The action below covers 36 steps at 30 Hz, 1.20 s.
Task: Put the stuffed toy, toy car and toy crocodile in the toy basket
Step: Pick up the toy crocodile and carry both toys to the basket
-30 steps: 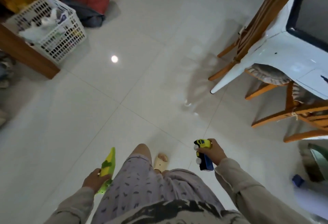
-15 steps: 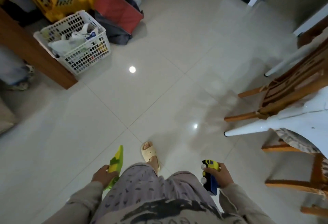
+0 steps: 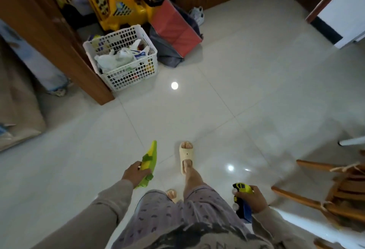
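The toy basket, white and already part full, stands on the floor up ahead to the left, well apart from both hands. The left hand has its fingers wrapped round the toy crocodile, so it should release low over the rim. The right hand, fingers clasped on the toy car, drops likewise once close.

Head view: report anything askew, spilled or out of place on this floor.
Nothing is spilled on the pale tiled floor. Two things sit askew: the white lattice plastic basket stands at an angle against the brown wooden panel, and the red flat-sided bag beside it leans tilted over dark cloth. The wooden chair at right appears tipped, though lens distortion may exaggerate it.
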Each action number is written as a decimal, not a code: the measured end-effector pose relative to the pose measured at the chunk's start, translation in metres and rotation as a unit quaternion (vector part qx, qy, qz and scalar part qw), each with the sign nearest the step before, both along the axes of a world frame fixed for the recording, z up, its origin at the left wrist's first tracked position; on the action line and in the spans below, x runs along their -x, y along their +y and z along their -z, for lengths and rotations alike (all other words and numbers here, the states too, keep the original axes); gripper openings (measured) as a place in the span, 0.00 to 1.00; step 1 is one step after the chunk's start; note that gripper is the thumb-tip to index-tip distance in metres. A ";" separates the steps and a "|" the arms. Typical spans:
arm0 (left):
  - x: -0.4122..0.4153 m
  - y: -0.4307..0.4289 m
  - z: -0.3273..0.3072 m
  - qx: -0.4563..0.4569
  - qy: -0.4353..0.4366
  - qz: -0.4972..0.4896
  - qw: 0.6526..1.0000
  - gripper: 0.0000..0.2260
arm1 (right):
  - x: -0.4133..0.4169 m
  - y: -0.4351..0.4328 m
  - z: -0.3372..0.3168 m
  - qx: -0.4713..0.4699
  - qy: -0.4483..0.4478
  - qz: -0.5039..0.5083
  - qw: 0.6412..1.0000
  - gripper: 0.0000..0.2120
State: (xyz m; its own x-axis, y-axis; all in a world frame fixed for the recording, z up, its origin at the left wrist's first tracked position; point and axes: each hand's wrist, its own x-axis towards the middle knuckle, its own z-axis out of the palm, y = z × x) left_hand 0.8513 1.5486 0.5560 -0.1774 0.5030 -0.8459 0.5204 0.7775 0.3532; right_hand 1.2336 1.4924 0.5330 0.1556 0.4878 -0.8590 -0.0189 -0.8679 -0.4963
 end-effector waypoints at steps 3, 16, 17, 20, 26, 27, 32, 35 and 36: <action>0.011 0.019 0.001 0.022 -0.001 -0.053 0.998 0.30 | 0.007 0.086 0.003 -0.001 -0.012 -0.102 0.995 0.14; 0.021 0.095 0.012 0.094 0.040 -0.268 0.958 0.35 | 0.082 0.403 -0.018 -0.065 -0.146 -0.383 0.910 0.23; 0.025 0.107 0.012 0.097 0.040 -0.274 0.956 0.35 | 0.089 0.418 -0.017 -0.067 -0.140 -0.388 0.908 0.23; 0.042 0.147 0.020 0.100 0.036 -0.290 0.951 0.34 | 0.108 0.455 -0.013 -0.065 -0.134 -0.415 0.897 0.22; 0.099 0.252 0.027 0.089 0.042 -0.294 0.951 0.29 | 0.137 0.514 -0.004 -0.011 -0.101 -0.386 0.917 0.19; 0.110 0.272 0.025 0.085 0.040 -0.290 0.952 0.29 | 0.140 0.521 -0.003 0.000 -0.103 -0.381 0.919 0.18; 0.161 0.374 0.008 0.044 0.018 -0.260 0.964 0.35 | 0.160 0.568 -0.004 0.001 -0.100 -0.358 0.928 0.12; 0.185 0.423 0.003 0.025 0.017 -0.245 0.969 0.28 | 0.175 0.596 -0.006 -0.025 -0.089 -0.362 0.928 0.12; 0.192 0.437 0.004 0.022 0.022 -0.243 0.970 0.24 | 0.182 0.607 -0.007 -0.031 -0.066 -0.345 0.936 0.13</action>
